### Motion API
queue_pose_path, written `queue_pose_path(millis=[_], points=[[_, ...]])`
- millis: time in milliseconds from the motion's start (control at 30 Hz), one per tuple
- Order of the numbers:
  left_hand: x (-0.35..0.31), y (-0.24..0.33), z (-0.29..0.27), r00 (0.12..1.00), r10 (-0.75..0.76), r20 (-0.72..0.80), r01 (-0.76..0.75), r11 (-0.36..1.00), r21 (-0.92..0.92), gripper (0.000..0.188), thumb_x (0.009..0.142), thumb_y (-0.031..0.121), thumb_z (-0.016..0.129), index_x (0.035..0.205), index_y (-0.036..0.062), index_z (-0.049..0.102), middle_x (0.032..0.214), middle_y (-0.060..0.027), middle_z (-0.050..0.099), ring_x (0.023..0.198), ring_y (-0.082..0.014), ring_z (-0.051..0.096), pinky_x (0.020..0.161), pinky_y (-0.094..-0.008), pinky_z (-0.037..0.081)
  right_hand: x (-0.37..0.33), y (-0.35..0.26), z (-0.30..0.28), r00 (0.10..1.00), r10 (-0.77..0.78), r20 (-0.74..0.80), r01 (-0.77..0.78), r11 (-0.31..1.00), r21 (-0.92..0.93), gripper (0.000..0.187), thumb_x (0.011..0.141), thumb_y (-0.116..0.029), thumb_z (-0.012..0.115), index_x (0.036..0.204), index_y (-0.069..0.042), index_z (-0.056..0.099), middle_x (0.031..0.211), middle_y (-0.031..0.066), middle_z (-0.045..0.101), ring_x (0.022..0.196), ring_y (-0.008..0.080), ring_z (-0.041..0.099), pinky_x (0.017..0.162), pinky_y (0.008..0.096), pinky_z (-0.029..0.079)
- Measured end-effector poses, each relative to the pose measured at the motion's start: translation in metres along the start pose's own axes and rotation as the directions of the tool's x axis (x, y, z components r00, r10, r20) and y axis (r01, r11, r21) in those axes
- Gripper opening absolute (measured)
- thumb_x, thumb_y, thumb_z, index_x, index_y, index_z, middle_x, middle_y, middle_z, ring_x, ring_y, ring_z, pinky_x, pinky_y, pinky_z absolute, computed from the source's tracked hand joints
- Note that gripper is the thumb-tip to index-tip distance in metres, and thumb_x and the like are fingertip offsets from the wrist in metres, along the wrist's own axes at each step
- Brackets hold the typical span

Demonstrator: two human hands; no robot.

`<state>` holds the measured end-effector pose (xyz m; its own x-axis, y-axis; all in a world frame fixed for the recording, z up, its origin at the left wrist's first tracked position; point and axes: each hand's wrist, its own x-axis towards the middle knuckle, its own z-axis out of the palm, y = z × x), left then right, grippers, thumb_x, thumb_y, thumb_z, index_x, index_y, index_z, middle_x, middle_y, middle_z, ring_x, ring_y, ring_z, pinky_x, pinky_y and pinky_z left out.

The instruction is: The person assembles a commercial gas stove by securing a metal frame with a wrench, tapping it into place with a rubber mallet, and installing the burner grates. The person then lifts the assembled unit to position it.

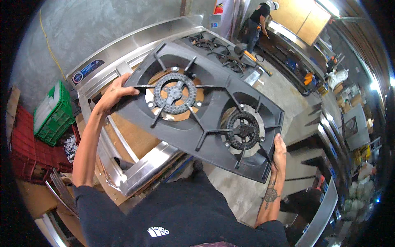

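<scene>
Between my hands is a black two-burner stove top panel point(212, 110), tilted down to the right. Each opening has a round cast burner ring with black pot-support arms around it. My left hand point(117, 94) grips the panel's left end, thumb over the top face. At the opposite end, my right hand point(279, 153) holds the short edge, its fingers partly hidden underneath. Below and behind the panel stands a stainless steel stove frame point(150, 166), its open bay showing brown board. Another black burner panel point(219, 50) sits on the frame's far end.
A tool with an orange handle point(250, 56) lies by the far burners. Green point(53, 117) and red crates point(29, 144) stand at left. Metal parts point(306, 131) crowd the right. A co-worker point(258, 24) stands at a far bench beyond the floor point(284, 92).
</scene>
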<state>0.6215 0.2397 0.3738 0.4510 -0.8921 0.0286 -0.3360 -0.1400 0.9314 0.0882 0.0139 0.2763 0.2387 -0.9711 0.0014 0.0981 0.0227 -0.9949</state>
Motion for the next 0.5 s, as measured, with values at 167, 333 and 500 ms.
queue_pose_path(millis=[167, 333, 500], points=[[0.030, -0.031, -0.001, 0.988, -0.062, -0.139, 0.060, 0.998, -0.019, 0.054, 0.076, 0.029, 0.072, 0.121, 0.0012, 0.062, 0.105, -0.0062, 0.063, 0.099, -0.0155, 0.058, 0.092, -0.0274, 0.044, 0.088, 0.002, 0.044, 0.994, 0.100, 0.046, -0.099, 0.994, -0.037, 0.046, 0.110, -0.038, 0.051, 0.126, 0.004, 0.063, 0.108, 0.0071, 0.069, 0.096, 0.0160, 0.066, 0.086, 0.0310, 0.054], [0.075, -0.032, -0.027, 0.932, -0.353, -0.078, 0.360, 0.883, 0.301, 0.092, 0.095, 0.063, 0.058, 0.155, -0.0050, 0.042, 0.158, -0.0212, 0.043, 0.147, -0.0297, 0.040, 0.122, -0.0397, 0.026, 0.121, 0.024, 0.066, 0.985, 0.169, -0.031, -0.170, 0.983, -0.065, 0.047, 0.108, -0.036, 0.057, 0.128, 0.006, 0.061, 0.120, 0.0105, 0.068, 0.104, 0.0164, 0.065, 0.096, 0.0316, 0.050], [0.112, -0.062, -0.001, 0.854, -0.298, -0.428, 0.412, 0.888, 0.204, 0.095, 0.097, 0.078, 0.043, 0.134, -0.0074, 0.062, 0.129, -0.0193, 0.062, 0.118, -0.0245, 0.056, 0.107, -0.0406, 0.041, 0.133, 0.045, 0.077, 0.987, 0.151, -0.062, -0.157, 0.983, -0.101, 0.050, 0.111, -0.040, 0.050, 0.128, 0.006, 0.058, 0.116, 0.0105, 0.066, 0.099, 0.0180, 0.063, 0.091, 0.0336, 0.051]])
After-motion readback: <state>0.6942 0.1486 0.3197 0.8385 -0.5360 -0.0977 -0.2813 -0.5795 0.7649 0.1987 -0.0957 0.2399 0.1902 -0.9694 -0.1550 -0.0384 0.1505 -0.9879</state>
